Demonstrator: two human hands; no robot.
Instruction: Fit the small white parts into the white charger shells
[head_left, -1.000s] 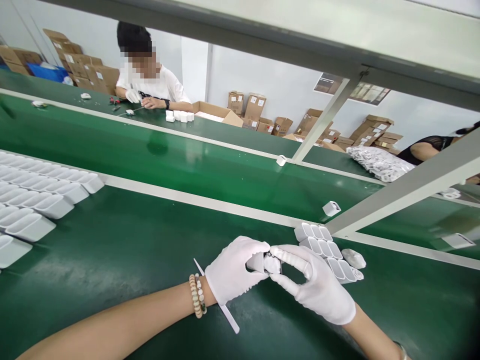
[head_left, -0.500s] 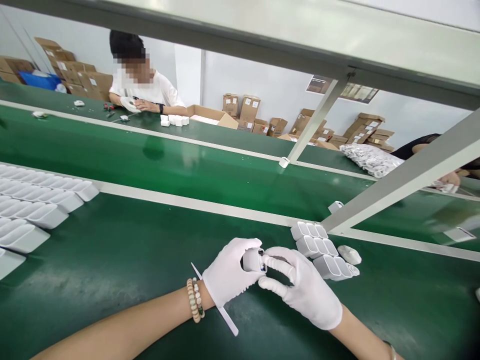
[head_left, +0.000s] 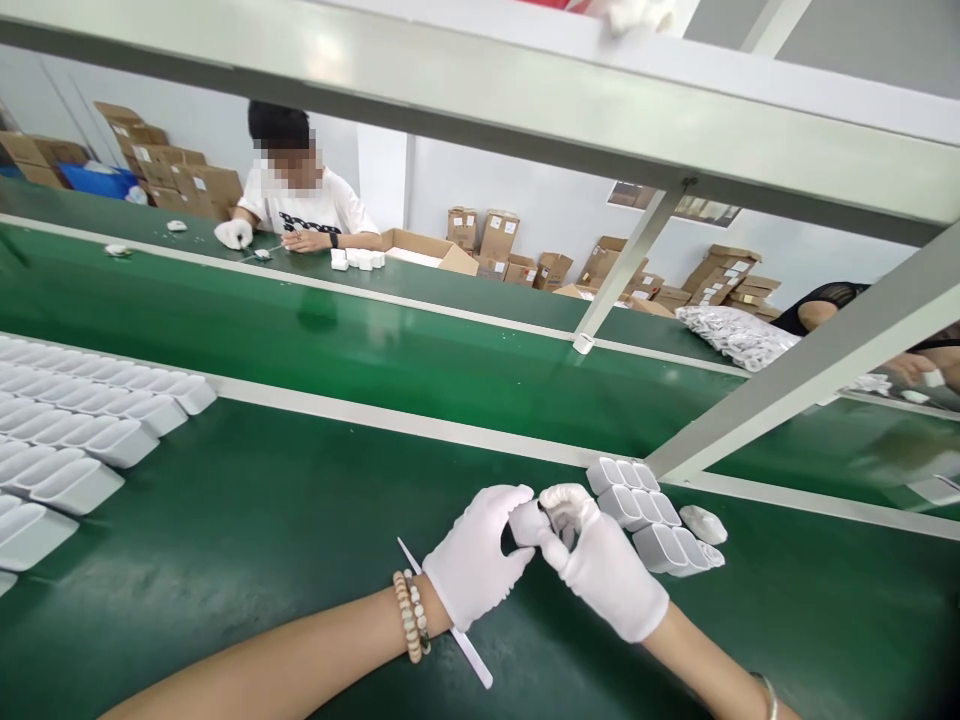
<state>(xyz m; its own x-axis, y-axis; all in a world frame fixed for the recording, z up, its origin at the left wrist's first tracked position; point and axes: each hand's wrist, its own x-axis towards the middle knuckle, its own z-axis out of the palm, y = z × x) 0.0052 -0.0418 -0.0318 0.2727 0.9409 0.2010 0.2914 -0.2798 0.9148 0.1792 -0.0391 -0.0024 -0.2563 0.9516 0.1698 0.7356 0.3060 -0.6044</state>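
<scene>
Both gloved hands — left hand [head_left: 480, 555] and right hand [head_left: 604, 570] — met above the green tabletop [head_left: 247, 520], their fingers clenched on one small white case [head_left: 527, 522], probably pressing parts together; the next move needs a steady, aligned squeeze.

Green bench [head_left: 247, 520] bears white cases [head_left: 71, 440], stick [head_left: 472, 655].

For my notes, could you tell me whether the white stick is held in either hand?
No, the white stick lies on the green table under the left hand.
</scene>
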